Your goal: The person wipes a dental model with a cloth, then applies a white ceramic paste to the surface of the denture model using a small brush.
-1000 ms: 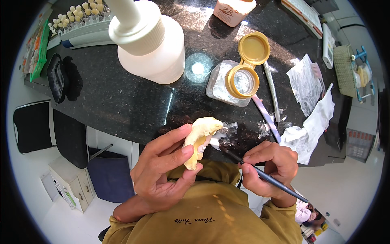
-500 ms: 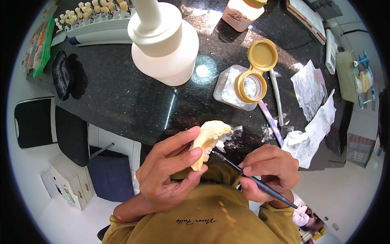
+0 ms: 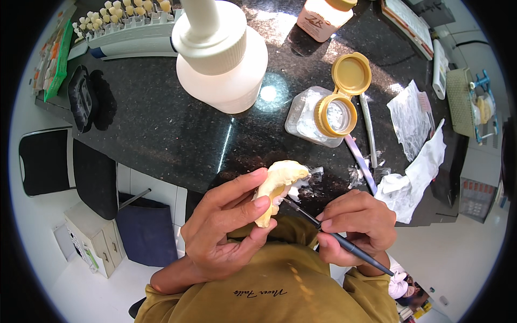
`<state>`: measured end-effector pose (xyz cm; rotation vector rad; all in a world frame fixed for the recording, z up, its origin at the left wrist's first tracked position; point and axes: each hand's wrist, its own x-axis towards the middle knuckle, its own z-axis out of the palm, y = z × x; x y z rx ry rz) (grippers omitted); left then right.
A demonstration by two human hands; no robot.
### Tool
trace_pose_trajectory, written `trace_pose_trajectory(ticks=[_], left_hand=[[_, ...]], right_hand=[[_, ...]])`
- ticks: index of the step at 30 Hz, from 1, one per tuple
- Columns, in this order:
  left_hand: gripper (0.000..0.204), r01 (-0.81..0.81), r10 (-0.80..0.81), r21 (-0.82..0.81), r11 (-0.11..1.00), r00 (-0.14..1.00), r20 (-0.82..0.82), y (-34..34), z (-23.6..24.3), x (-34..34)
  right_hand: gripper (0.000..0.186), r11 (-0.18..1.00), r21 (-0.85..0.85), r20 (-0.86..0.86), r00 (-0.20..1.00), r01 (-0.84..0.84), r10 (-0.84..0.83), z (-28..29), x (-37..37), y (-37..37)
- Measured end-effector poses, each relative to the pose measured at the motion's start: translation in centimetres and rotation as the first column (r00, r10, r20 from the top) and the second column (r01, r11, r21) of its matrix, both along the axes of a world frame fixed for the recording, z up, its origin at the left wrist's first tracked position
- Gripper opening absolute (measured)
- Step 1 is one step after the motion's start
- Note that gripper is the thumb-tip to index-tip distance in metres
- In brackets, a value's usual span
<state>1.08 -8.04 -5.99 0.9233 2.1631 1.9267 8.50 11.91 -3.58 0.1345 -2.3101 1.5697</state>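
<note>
My left hand (image 3: 223,223) pinches a pale yellow dental cast (image 3: 284,173) between thumb and fingers, above the front edge of the counter. The cast is curved like an arch, with whitish tooth shapes along its inner side. In my right hand (image 3: 360,223) is a slim dark-handled tool (image 3: 353,247), gripped like a pen. Its thin tip points up and left at the cast, close to the tooth shapes. Whether tip and cast touch I cannot tell. Just beyond the cast lie a crumpled clear scrap (image 3: 316,171) and white bits.
On the dark counter (image 3: 161,140) stand a white pump bottle (image 3: 223,75), an open gold-lidded jar (image 3: 312,118) and a pinkish jar (image 3: 322,21). A lilac stick (image 3: 361,164) and crumpled white tissue (image 3: 412,188) lie right. A tooth shade rack (image 3: 132,37) sits far left.
The tool's tip has shifted very slightly, with both hands nearly still. The cast has moved a touch to the right. Bottle and jars appear slightly shifted rightward in the picture.
</note>
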Motion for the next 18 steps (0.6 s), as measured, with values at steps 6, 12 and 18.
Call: trace_pose_trajectory(ticks=[6,12,18], left_hand=[[0.045,-0.029,0.029,0.019,0.999,1.0,0.006,0.11,0.01,0.03],[0.046,-0.022,0.022,0.014,1.0,1.0,0.014,0.1,0.14,0.02],[0.047,-0.023,0.023,0.019,1.0,1.0,0.005,0.13,0.12,-0.04]], right_hand=[[0.022,0.999,0.014,0.013,0.999,-0.03,0.03,0.16,-0.18,-0.03],[0.022,0.999,0.013,0.016,0.999,-0.036,0.036,0.22,-0.18,0.03],[0.021,0.999,0.009,0.008,0.999,-0.032,0.032,0.23,-0.23,-0.07]])
